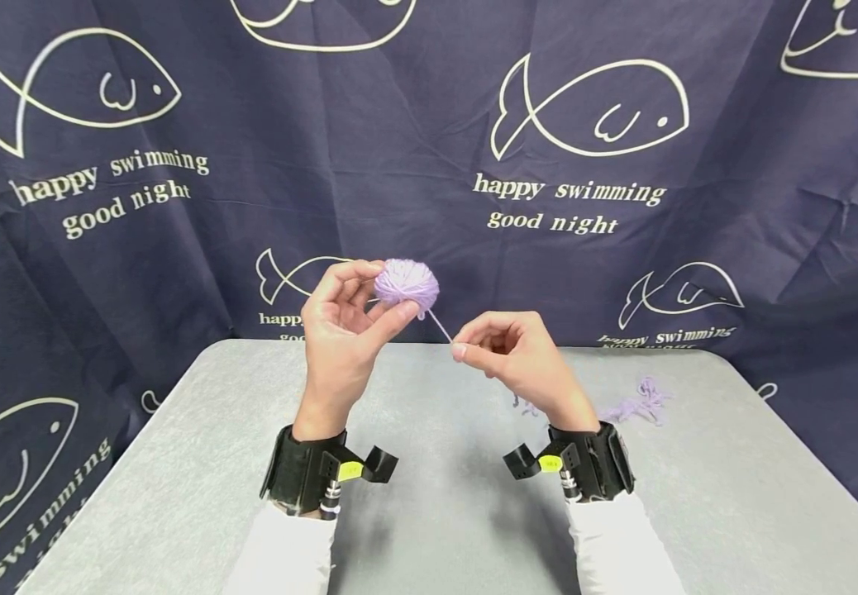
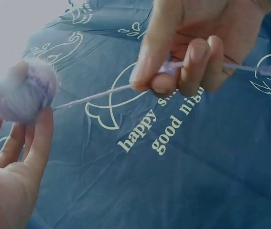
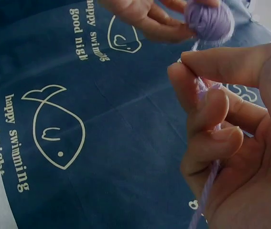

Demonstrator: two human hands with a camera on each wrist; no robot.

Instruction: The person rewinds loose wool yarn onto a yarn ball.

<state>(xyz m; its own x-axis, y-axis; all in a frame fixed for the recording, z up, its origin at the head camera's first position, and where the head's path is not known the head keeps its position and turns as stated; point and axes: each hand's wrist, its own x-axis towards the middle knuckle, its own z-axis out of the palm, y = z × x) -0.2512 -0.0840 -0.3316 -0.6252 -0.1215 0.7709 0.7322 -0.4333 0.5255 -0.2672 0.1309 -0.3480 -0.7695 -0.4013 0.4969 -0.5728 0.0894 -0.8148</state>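
Here the left hand (image 1: 340, 330) grips the soft, light yarn ball (image 1: 407, 285); the right hand (image 1: 507, 355) pinches its limp strand (image 1: 440, 326) near the ball.

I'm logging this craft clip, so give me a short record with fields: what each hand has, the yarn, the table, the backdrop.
left hand: left hand holds the purple yarn ball at its fingertips
right hand: right hand pinches the yarn strand running from the ball
strand: taut between both hands
table: grey table, loose yarn scraps on its right part
backdrop: navy fish-print cloth
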